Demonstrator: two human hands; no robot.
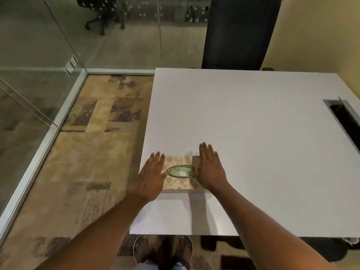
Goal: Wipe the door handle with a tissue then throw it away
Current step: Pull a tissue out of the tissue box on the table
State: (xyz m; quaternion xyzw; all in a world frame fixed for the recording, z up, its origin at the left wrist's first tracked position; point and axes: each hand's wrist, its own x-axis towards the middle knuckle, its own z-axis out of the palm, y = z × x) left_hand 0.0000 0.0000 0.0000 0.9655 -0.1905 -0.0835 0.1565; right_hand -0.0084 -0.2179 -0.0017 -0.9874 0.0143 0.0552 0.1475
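Here, the tissue box (180, 172) sat near the left front edge of the white tabletop (253, 133). The left hand (151, 175) and right hand (210, 168) flanked it, palms down, fingers extended and holding nothing, both thumbs touching the oval green opening (180, 171).

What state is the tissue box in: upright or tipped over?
Upright: the tissue box sits flat on the table, its oval opening facing up, between the left hand and right hand.

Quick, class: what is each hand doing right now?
Left hand: open, flat against the tissue box, holding nothing.
Right hand: open, flat against the box's other side, holding nothing.
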